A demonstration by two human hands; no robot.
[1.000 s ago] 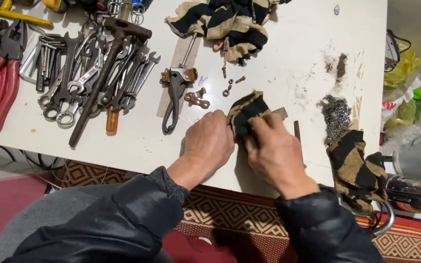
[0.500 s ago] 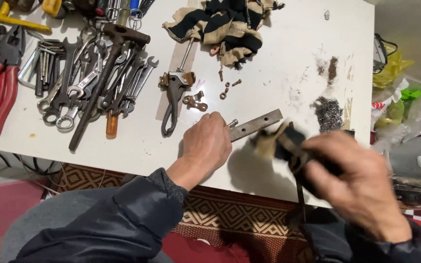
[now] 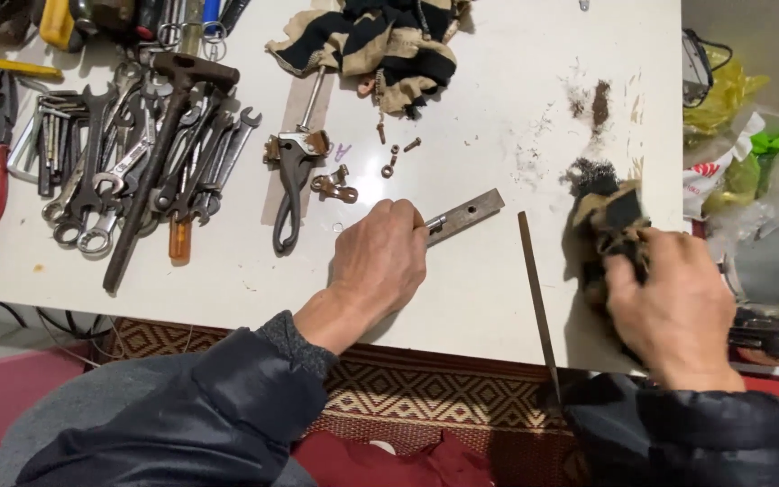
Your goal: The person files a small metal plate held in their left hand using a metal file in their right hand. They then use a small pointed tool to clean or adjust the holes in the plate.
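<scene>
Where fingers hide each near end: left hand (image 3: pixel 379 263) grip around metal bar (image 3: pixel 466 215), right hand (image 3: pixel 678 307) clutching rag (image 3: pixel 613 221).

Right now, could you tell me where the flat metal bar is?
In the head view, the flat metal bar lies on the white table near its middle, one end under the left hand, with the thin rod just to its right.

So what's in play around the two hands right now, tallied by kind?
Flat metal bar, held by the left hand: 1
Striped rag, gripped by the right hand: 1
Thin rod or file, lying between the hands: 1
Total: 3
</scene>
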